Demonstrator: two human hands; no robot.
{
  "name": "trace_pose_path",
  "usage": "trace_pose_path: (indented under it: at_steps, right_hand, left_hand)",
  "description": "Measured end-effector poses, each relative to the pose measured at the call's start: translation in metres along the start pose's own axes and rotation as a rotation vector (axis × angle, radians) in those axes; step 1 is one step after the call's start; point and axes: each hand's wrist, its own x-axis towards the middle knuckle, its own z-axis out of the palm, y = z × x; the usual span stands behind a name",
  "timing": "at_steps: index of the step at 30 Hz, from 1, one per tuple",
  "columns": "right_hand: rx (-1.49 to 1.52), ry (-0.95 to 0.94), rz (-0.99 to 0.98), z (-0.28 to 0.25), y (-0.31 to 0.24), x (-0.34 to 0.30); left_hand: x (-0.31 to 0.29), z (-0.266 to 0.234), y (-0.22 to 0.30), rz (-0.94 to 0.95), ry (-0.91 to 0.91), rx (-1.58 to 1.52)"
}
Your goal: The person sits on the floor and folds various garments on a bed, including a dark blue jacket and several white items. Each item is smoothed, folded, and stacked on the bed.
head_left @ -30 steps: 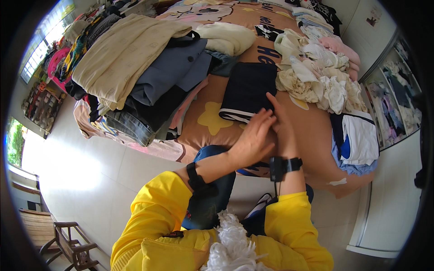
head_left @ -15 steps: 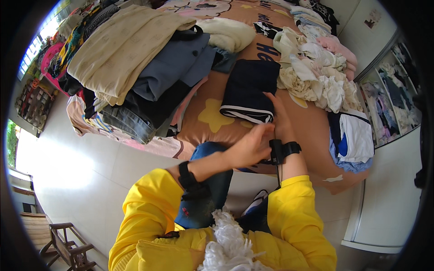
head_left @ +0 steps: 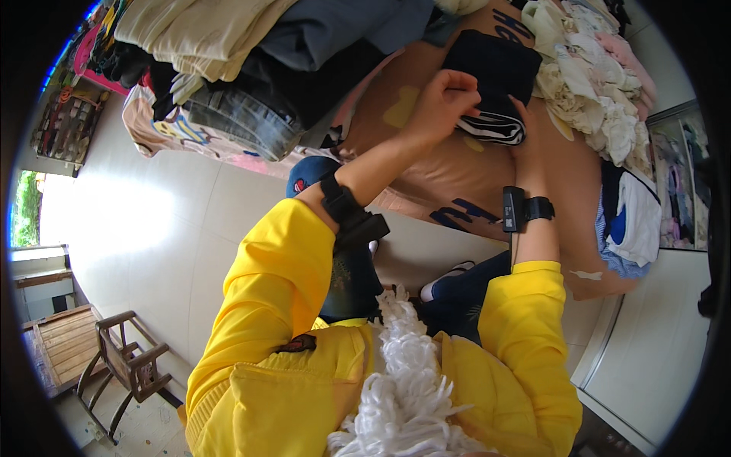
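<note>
Dark folded garment [head_left: 496,68] lies on the brown printed bed cover [head_left: 575,221], the broadest surface in reach. Next in size: stack of clothes [head_left: 251,46] to the garment's left, tan, blue-grey, black and denim. Rumpled pale heap [head_left: 582,91] just beside it on the right. Smaller white-and-blue pile [head_left: 638,217] farther right, nearer the bed's edge.

Garment itself: flat, compact, beyond both wrists, most of its body stretching away from the person. Long axis hard to judge at this slant; seems to run away from the body, leaning a little. White-striped edge [head_left: 495,128] faces the person and crosses the space between the hands.

Left hand [head_left: 442,108] comes in from the left, over the near left corner. Right hand [head_left: 527,131] lies along the near right corner, fingers pointing away. Neither clearly nearer; the garment's near end sits between them.

Smallest, the grip: left fingers curled, tips close together; cannot tell whether cloth is pinched. Right fingers extended and partly hidden; hold, if any, cannot be told.
</note>
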Motion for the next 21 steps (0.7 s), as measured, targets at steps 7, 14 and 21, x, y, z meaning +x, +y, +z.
trace_pose_path:
  at_steps: [7, 14, 21]
  right_hand:
    - [-0.326, -0.068, -0.104, -0.003, -0.006, 0.003]
    - [-0.577, 0.108, -0.276, -0.008, -0.045, -0.003]
    - [0.339, 0.272, 0.127, -0.061, -0.046, 0.081]
  left_hand:
    - [0.007, -0.061, -0.036, -0.170, -0.102, -1.261]
    - [0.018, -0.063, -0.041, 0.025, -0.001, -1.097]
    - [0.022, -0.056, -0.052, 0.152, 0.329, -0.935]
